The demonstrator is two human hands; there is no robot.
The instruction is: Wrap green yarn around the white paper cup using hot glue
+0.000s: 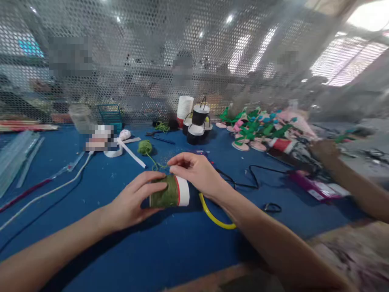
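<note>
My left hand is wrapped around a paper cup that lies on its side above the blue table. Dark green yarn covers most of the cup, with a red line and a white band showing at its right end. At the cup's upper edge, my right hand has thumb and fingers pinched on a strand of green yarn. That strand runs back to a small green yarn ball lying just beyond the hands. Part of the cup is hidden under my left fingers.
White cups stand stacked at the back beside black-wrapped cups. Green felt pieces crowd the back right. A yellow tube lies under my right forearm. Scissors and white ribbon lie behind. Another person's arm reaches in at right.
</note>
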